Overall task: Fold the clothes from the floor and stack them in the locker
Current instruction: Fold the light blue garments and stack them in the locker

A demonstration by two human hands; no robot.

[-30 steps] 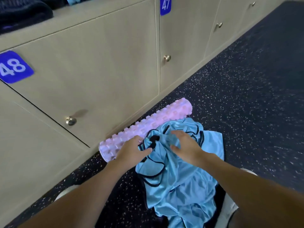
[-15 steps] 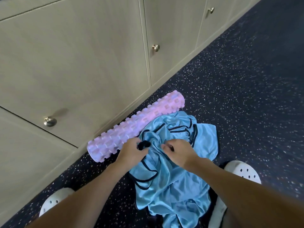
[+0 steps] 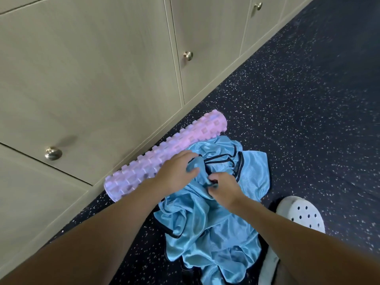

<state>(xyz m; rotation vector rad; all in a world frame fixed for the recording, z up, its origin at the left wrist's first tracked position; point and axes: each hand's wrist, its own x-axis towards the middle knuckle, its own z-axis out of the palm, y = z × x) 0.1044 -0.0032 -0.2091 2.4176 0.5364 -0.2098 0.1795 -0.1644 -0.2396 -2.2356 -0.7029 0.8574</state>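
Note:
A crumpled light-blue shiny garment (image 3: 213, 219) with black trim lies in a heap on the dark speckled floor (image 3: 298, 120). My left hand (image 3: 174, 171) is closed on a bunch of the blue fabric near the heap's top. My right hand (image 3: 224, 188) pinches a fold of the same fabric just beside it. The two hands are nearly touching. Beige locker doors (image 3: 92, 68) with round metal knobs run along the left; all the doors in view are closed.
A pink ridged foam roller (image 3: 164, 155) lies on the floor between the lockers and the garment, touching the cloth's upper edge. A white perforated clog (image 3: 300, 214) sits at the lower right beside the heap. Open floor extends to the right.
Both hands have closed tighter on the blue fabric and gathered it between them. The camera has tilted down, so the numbered locker plates left the view.

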